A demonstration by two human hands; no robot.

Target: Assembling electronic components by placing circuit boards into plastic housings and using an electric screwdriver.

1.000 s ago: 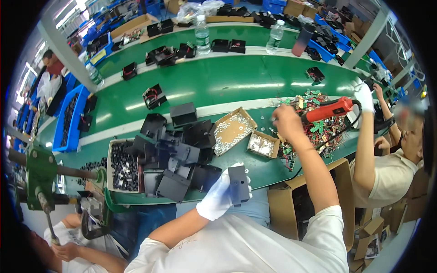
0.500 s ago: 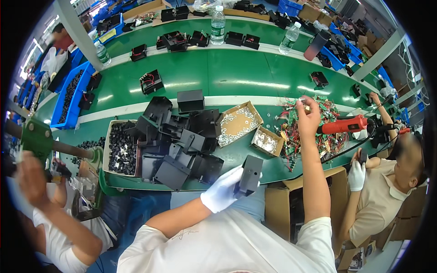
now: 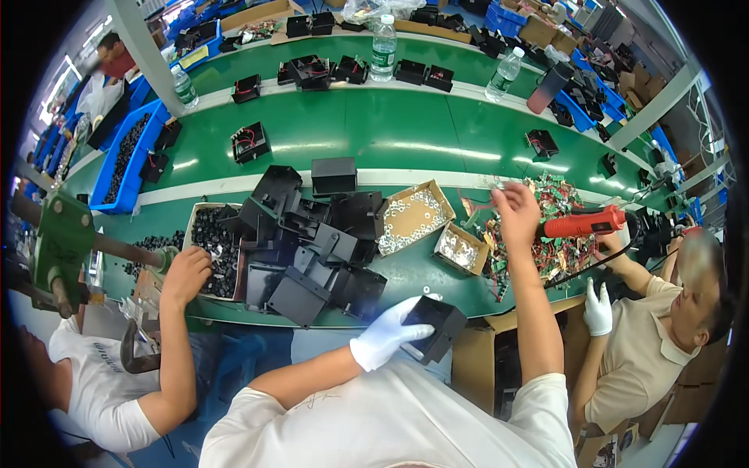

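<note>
The box [image 3: 443,326] has turned within the gripping left hand [image 3: 387,335]. The right hand [image 3: 518,215] pinches a wired board [image 3: 470,208], extending leftward.

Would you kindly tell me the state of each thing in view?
Left hand: gloved, gripping the box.
Box: held, tilted.
Right hand: bare, fingers curled, grip unclear.
Tray: open, partly filled.
Small carton: open, silvery parts inside.
Boards: loose, heaped.
Blue bin: open, holding black parts.
Middle bottle: upright, capped.
Right bottle: capped.
Red tool: in neither hand.
</note>
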